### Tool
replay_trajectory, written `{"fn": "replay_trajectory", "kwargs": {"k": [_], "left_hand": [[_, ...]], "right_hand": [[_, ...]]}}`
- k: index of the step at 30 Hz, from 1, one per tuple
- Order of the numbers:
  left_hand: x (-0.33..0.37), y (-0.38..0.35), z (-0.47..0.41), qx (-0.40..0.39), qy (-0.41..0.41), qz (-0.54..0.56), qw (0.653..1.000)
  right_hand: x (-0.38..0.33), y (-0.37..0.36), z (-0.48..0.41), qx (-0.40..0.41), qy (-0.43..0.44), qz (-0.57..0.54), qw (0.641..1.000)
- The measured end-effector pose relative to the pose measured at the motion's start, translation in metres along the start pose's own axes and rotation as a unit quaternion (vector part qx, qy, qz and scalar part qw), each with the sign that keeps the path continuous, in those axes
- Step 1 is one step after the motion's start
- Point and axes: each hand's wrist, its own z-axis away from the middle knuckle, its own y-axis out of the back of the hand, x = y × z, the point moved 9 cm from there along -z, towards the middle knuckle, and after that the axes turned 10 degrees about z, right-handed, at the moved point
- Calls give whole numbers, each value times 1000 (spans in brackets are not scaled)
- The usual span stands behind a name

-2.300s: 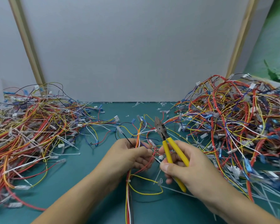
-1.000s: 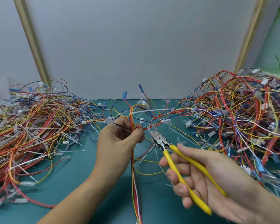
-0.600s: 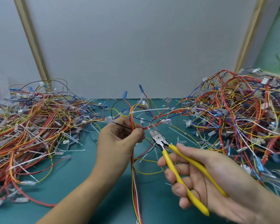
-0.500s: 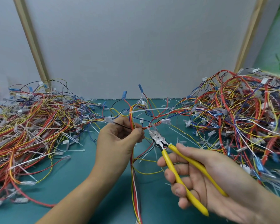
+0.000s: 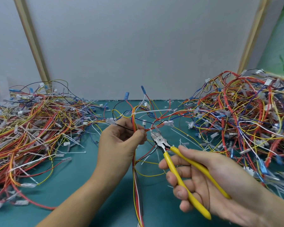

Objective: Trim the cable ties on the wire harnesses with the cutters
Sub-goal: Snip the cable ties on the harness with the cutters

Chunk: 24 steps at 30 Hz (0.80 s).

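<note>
Right hand: The right hand (image 5: 211, 182) is closest, low on the right. Its fingers curl round one yellow handle of the cutters (image 5: 170, 163) and its thumb lies on the other. The two handles are spread apart.
Cutters: The metal tip points up and to the left. It is just beside a white cable tie (image 5: 155, 129) on the wires. I cannot tell if they touch.
Left hand: The left hand (image 5: 120, 141) pinches the wire harness (image 5: 135, 185) between thumb and fingers and holds it up. The wires hang down between the two arms.
Open room: There is bare table (image 5: 72, 185) around the arms. The left pile (image 5: 31, 128) and the right pile (image 5: 244, 120) of wires close in on both sides.
Table: It is dark green, with small white cut bits near the back.
Room: A grey board (image 5: 138, 46) stands behind the table, with a wooden strip (image 5: 31, 38) on each side. A green sheet (image 5: 282, 46) is far right.
Change: About two seconds ago both hands were low and close together, and the handles were squeezed shut. Now the harness is lifted and the handles are apart. In the last half second almost nothing moved.
</note>
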Motion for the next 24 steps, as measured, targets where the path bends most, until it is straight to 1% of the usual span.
{"fn": "replay_trajectory", "kwargs": {"k": [9,24], "left_hand": [[0,-1,0,-7,0,18,1000],[1,-2,1,-14,-4,17,1000]], "right_hand": [[0,-1,0,-5,-2,-4,1000],[-1,-3,1,-13,-6,-10,1000]]}}
